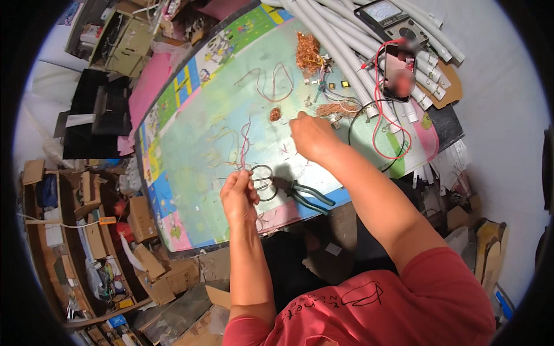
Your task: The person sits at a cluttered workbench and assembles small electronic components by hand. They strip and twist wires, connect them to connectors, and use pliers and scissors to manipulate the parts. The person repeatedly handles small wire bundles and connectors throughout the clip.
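My left hand [238, 195] is closed near the table's front edge, pinching thin red wires [245, 141] that stick up past the fingers. My right hand [314, 137] is further out over the table, its fingers drawn together; what they hold, if anything, is too small to make out. Just beyond it lie a small copper wire clump [275, 114] and a flat copper wire bundle [334, 109]. Between my arms are black-handled scissors [263, 183] and green-handled pliers [311, 197]. Loose yellowish wires [226, 138] are scattered left of the red ones.
A larger copper wire pile [307, 53] and small connectors [332, 85] sit at the back. White corrugated tubes [323, 34] fill the back right, with an analog multimeter [392, 20], a phone [399, 74] and a red test lead [376, 124]. Wooden shelves [66, 248] stand left.
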`<action>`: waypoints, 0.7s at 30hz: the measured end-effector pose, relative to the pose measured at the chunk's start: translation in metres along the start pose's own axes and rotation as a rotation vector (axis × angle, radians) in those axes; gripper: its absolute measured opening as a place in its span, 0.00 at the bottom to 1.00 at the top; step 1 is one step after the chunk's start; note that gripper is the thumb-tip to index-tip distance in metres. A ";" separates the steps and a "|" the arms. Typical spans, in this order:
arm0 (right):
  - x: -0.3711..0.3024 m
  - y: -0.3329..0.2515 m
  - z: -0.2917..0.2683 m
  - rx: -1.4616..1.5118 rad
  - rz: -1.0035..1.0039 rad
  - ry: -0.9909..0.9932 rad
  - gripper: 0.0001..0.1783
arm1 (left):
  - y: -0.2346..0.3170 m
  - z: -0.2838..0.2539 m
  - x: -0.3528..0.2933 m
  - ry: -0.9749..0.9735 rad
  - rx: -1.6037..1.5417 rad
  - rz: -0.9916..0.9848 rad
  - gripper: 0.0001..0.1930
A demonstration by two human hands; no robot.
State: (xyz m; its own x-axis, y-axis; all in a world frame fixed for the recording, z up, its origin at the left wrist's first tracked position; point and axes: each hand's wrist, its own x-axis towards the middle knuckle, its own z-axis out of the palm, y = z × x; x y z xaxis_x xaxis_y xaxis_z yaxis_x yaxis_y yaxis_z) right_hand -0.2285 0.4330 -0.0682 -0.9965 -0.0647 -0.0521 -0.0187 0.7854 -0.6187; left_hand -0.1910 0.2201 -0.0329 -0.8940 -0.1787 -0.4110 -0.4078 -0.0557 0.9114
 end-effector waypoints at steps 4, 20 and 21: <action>-0.015 -0.014 -0.009 0.315 -0.204 0.154 0.07 | -0.011 0.045 0.016 -0.206 0.220 0.008 0.09; -0.011 -0.003 -0.022 0.233 -0.265 -0.103 0.05 | -0.002 0.040 0.022 -0.458 0.550 0.164 0.08; -0.010 -0.002 -0.023 0.212 -0.263 -0.103 0.04 | -0.003 0.040 0.023 -0.477 0.545 0.166 0.07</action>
State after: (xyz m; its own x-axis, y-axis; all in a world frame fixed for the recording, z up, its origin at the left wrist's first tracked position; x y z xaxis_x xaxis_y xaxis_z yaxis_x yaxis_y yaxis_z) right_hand -0.2199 0.4460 -0.0488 -0.9463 -0.3182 0.0581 -0.2453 0.5890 -0.7700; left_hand -0.2173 0.2557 -0.0462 -0.8847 0.3106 -0.3476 -0.1841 0.4523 0.8727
